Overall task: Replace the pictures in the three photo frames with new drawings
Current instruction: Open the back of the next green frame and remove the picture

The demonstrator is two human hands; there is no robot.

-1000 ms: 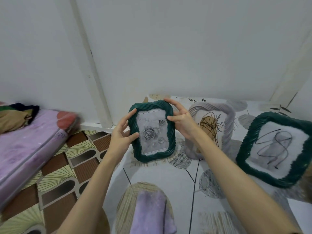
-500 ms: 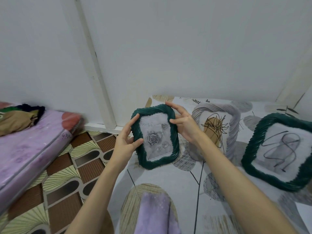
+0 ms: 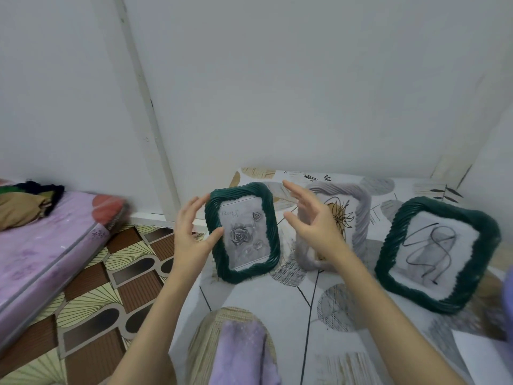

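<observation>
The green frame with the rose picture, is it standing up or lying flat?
Standing up: the rose frame rests on its bottom edge on the table, leaning slightly back. The left hand touches its side.

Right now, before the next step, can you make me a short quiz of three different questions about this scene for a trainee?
1. True or false: the right hand grips the gray frame.
2. Which frame stands nearest the left hand?
A. the frame with the rose picture
B. the gray frame
C. the frame with the black scribble
3. Fill in: the purple cloth lies on the patterned ____, in front of the frames.

Key
1. False: its fingers are spread and hold nothing.
2. A: the left thumb lies at this frame's edge.
3. sheet
</observation>
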